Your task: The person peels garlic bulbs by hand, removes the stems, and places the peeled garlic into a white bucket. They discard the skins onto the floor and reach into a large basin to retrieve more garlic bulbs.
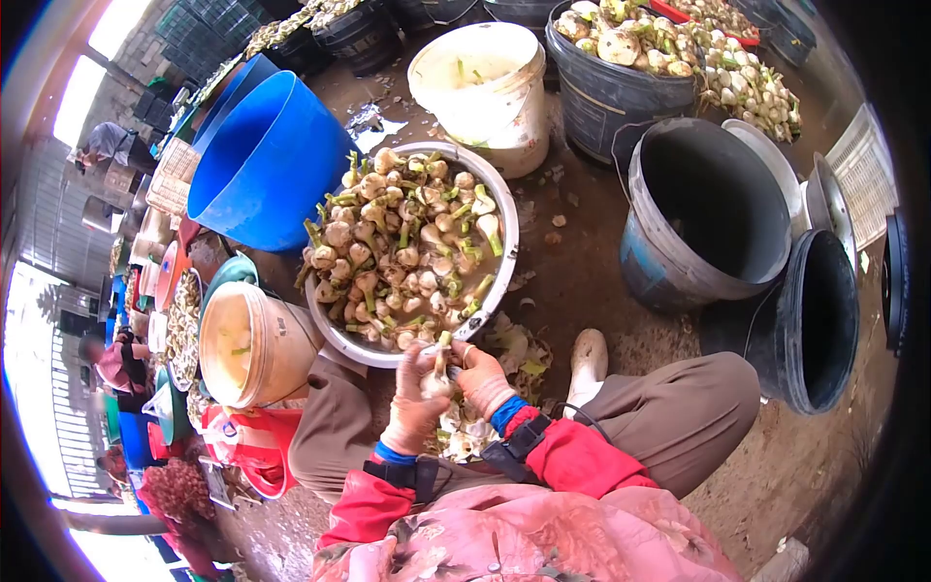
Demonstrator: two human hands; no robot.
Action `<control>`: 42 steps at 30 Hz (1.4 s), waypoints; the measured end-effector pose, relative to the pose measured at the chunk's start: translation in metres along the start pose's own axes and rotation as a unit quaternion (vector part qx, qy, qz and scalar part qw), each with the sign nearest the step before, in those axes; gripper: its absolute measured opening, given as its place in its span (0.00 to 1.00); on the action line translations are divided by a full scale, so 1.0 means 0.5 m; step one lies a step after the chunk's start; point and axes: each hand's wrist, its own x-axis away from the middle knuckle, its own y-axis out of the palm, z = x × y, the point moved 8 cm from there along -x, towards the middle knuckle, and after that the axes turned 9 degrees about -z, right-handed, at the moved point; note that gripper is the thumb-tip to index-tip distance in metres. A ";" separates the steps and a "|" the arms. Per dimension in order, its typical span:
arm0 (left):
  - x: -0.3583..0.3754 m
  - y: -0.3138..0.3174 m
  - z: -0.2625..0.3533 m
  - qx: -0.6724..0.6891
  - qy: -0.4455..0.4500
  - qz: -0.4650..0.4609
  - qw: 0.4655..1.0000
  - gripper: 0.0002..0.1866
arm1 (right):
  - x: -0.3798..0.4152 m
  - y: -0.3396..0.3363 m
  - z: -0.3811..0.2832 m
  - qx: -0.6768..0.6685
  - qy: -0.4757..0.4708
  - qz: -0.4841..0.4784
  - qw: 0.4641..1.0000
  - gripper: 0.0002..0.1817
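Between my knees, just below the rim of a wide white basin (511,236), both my hands meet around one garlic bulb (436,385). My left hand (415,405) is closed on the bulb from the left, its short green stem pointing up. From the other side, the fingers of my right hand (482,380) are closed against the bulb near the stem; whether they also hold a small tool is hidden. Trimmed garlic bulbs (407,257) with stem stubs fill the basin, partly in brownish water. Pale garlic peelings (467,429) lie beneath my hands.
A blue tub (276,160), a white bucket (485,82) and a cream bucket (257,344) surround the basin. To the right stand a grey bucket (669,247) and a black bucket (819,325). A dark tub (616,102) heaped with garlic stands behind. Other people work at far left.
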 end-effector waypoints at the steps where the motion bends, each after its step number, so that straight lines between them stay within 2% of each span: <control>1: -0.001 -0.001 -0.011 0.131 -0.047 0.015 0.990 0.37 | 0.017 -0.001 -0.033 -0.057 -0.019 0.011 0.998 0.25; 2: -0.021 -0.007 -0.022 0.196 -0.021 0.016 0.980 0.30 | 0.027 -0.005 -0.053 -0.114 -0.038 0.023 0.993 0.25; 3: -0.012 -0.012 -0.035 0.365 -0.018 0.001 0.931 0.26 | 0.025 -0.007 -0.048 -0.111 -0.038 0.020 0.993 0.25; 5: 0.000 -0.006 -0.032 0.526 -0.053 0.007 0.849 0.27 | 0.024 -0.015 -0.064 -0.078 -0.116 0.031 0.990 0.25; 7: -0.005 -0.009 -0.035 0.514 -0.063 0.003 0.856 0.28 | 0.021 -0.018 -0.061 -0.073 -0.100 0.024 0.992 0.26; 9: -0.007 -0.007 -0.046 0.503 -0.079 -0.002 0.861 0.29 | 0.008 -0.017 -0.017 -0.187 -0.041 -0.002 0.981 0.27; 11: -0.011 -0.010 -0.049 0.439 -0.070 -0.025 0.896 0.29 | 0.007 -0.019 -0.011 -0.178 -0.006 -0.023 0.984 0.30; 13: -0.007 -0.016 -0.079 0.323 -0.100 -0.066 0.939 0.28 | 0.029 -0.009 -0.032 -0.206 0.047 -0.038 0.977 0.31; 14: -0.004 -0.013 -0.053 0.145 -0.092 -0.051 0.984 0.28 | 0.026 -0.011 -0.023 -0.225 0.045 -0.036 0.973 0.31; 18: -0.001 0.002 -0.034 0.075 -0.071 -0.060 0.993 0.30 | 0.018 -0.011 0.006 -0.238 0.079 -0.065 0.966 0.31; 19: -0.003 0.000 -0.007 -0.093 -0.040 -0.049 0.994 0.31 | 0.016 -0.010 0.012 -0.238 0.079 -0.065 0.966 0.31; 20: -0.004 0.003 0.019 -0.257 -0.006 -0.036 0.966 0.32 | 0.015 -0.005 0.013 -0.264 0.073 -0.075 0.959 0.30; 21: -0.006 0.003 0.005 -0.257 -0.006 -0.036 0.966 0.32 | 0.015 0.000 0.015 -0.289 0.067 -0.085 0.951 0.29; 24: -0.013 0.008 0.003 -0.179 0.018 -0.026 0.983 0.33 | 0.021 -0.009 0.003 -0.295 0.027 -0.037 0.955 0.28; 25: -0.012 0.008 -0.011 0.026 -0.046 -0.017 0.998 0.34 | 0.021 -0.002 -0.002 -0.295 0.026 -0.036 0.955 0.28; 26: -0.011 0.022 -0.023 0.231 -0.109 -0.009 0.967 0.34 | 0.022 -0.009 -0.025 -0.286 -0.022 -0.001 0.958 0.28; 27: -0.027 0.033 -0.015 0.374 -0.038 -0.052 0.925 0.31 | 0.027 -0.021 -0.049 -0.275 -0.069 0.034 0.958 0.28; 28: -0.020 0.037 -0.020 0.466 -0.064 -0.033 0.882 0.28 | 0.029 -0.025 -0.084 -0.217 -0.122 0.026 0.968 0.27; 29: -0.014 0.048 -0.007 0.551 -0.088 -0.013 0.830 0.26 | 0.034 -0.021 -0.090 -0.217 -0.122 0.025 0.968 0.27; 31: -0.019 0.053 -0.012 0.575 -0.087 -0.011 0.814 0.24 | 0.054 -0.024 -0.145 -0.044 -0.221 0.058 0.973 0.27; 33: -0.025 0.055 -0.017 0.598 -0.088 -0.012 0.797 0.23 | 0.052 -0.031 -0.151 -0.065 -0.206 0.047 0.975 0.24; 35: -0.024 0.048 -0.026 0.574 -0.102 0.002 0.812 0.23 | 0.031 -0.037 -0.101 -0.198 -0.128 0.011 0.972 0.20; 36: -0.024 0.046 -0.032 0.533 -0.105 -0.020 0.839 0.24 | 0.033 -0.026 -0.081 -0.289 -0.085 -0.039 0.953 0.18; 37: -0.025 0.044 -0.037 0.490 -0.108 -0.043 0.864 0.24 | 0.029 -0.028 -0.073 -0.289 -0.087 -0.038 0.953 0.18; 38: -0.024 0.050 -0.037 0.448 -0.117 -0.078 0.883 0.31 | 0.019 -0.029 -0.049 -0.267 -0.052 -0.025 0.962 0.17; 39: -0.024 0.054 -0.045 0.448 -0.118 -0.079 0.883 0.31 | 0.012 -0.030 -0.025 -0.244 -0.015 -0.013 0.969 0.17; 40: -0.031 0.025 -0.029 0.124 -0.035 -0.042 0.991 0.36 | 0.009 -0.037 -0.010 -0.269 -0.020 0.001 0.963 0.17; 41: -0.030 0.023 0.024 -0.215 0.052 0.001 0.975 0.42 | 0.013 -0.032 -0.021 -0.270 -0.020 0.000 0.963 0.17; 42: -0.022 0.035 0.063 -0.382 0.052 0.001 0.923 0.48 | 0.021 -0.032 -0.033 -0.254 -0.015 0.019 0.967 0.17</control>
